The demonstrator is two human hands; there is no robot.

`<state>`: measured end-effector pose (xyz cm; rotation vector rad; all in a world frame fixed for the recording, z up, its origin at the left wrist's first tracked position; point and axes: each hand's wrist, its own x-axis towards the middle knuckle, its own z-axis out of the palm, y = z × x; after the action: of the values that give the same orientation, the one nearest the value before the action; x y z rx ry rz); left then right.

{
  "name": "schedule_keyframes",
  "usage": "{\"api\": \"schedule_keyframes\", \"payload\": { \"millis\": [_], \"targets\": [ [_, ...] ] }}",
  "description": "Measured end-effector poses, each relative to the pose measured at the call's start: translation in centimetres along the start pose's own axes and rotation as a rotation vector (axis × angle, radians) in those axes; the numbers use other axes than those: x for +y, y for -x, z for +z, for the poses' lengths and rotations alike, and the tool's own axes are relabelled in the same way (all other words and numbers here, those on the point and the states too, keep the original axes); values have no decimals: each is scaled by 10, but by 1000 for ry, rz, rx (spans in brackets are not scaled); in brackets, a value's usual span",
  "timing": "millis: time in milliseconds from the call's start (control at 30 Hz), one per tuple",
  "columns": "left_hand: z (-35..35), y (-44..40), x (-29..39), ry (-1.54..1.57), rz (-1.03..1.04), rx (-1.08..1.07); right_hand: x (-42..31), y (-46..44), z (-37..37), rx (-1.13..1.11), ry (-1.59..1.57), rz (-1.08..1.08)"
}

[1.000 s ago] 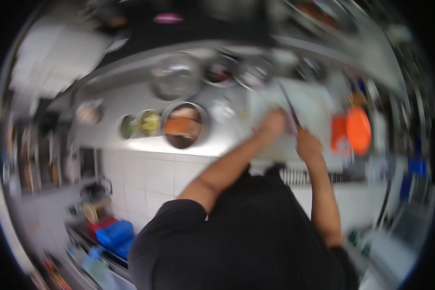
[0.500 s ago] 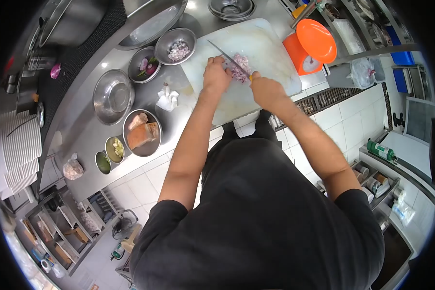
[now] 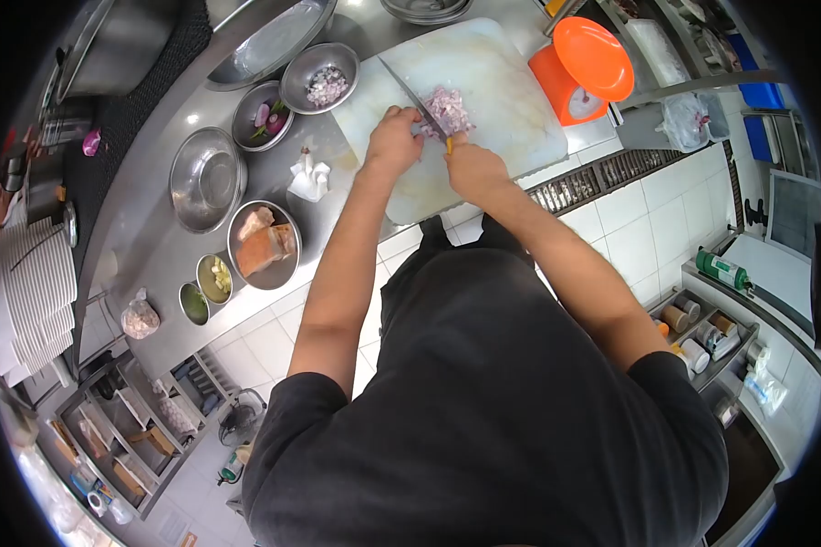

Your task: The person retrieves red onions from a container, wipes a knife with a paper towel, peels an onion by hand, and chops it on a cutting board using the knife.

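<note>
My right hand (image 3: 477, 170) grips the yellow handle of a kitchen knife (image 3: 413, 98). Its long blade slants up and left across the white cutting board (image 3: 511, 118). Close against the blade's left side is my left hand (image 3: 394, 141), with curved fingers and the thumb apart from them. Whether its fingertips touch the blade, I cannot tell. Chopped red onion (image 3: 447, 111) lies in a pile mostly to the right of the blade, with a few bits between blade and left thumb.
Left of the board stand a bowl of chopped onion (image 3: 327, 87), a bowl with onion pieces (image 3: 269, 121), a metal bowl (image 3: 208, 180), a bowl of meat (image 3: 265, 248) and a crumpled white cloth or paper (image 3: 309, 178). An orange scale (image 3: 579, 77) stands on the right.
Both hands and the knife have shifted left and slightly nearer to me over the board. The blade, earlier across the onion pile, now lies along its left side. The view has tilted slightly.
</note>
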<state>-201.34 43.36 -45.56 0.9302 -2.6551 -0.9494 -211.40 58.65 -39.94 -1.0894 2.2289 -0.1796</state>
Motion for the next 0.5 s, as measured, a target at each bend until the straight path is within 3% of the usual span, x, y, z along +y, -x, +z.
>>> {"api": "schedule_keyframes", "payload": {
  "millis": [167,267,400,500],
  "targets": [
    [6,-2,6,-62,-6,-11,-6,3,-19,-11,8,-52],
    [1,2,9,-26,-120,57,-7,8,-15,-1,-6,-40],
    [-1,-1,4,-82,-88,1,-6,-1,5,44,-29,-60],
    [3,-5,3,-65,-37,2,3,-9,-10,77,130,-118]
  ]
}}
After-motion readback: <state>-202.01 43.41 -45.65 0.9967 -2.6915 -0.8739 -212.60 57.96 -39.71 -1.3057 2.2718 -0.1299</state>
